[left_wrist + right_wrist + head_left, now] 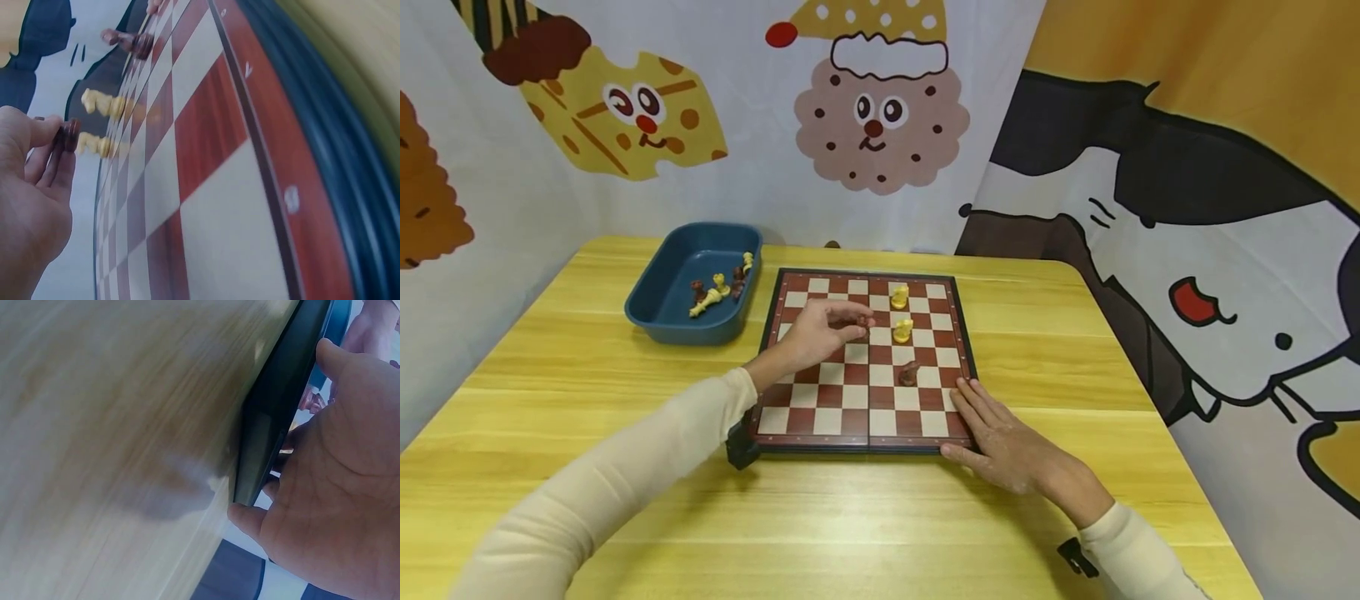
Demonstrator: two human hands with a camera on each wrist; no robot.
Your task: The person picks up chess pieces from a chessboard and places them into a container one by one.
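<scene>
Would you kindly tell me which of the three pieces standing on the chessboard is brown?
The brown piece nearest the right hand; the two yellow knights stand farther back.

Booth-like corner (cartoon-print cloth (745, 75)) around a wood-grain table (880, 525)

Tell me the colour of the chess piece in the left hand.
Dark reddish-brown: the chess piece pinched in the left hand shows best in the left wrist view.

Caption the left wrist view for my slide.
Left hand pinches a brown chess piece near two yellow horse-head knights on a red and white chessboard.
</scene>
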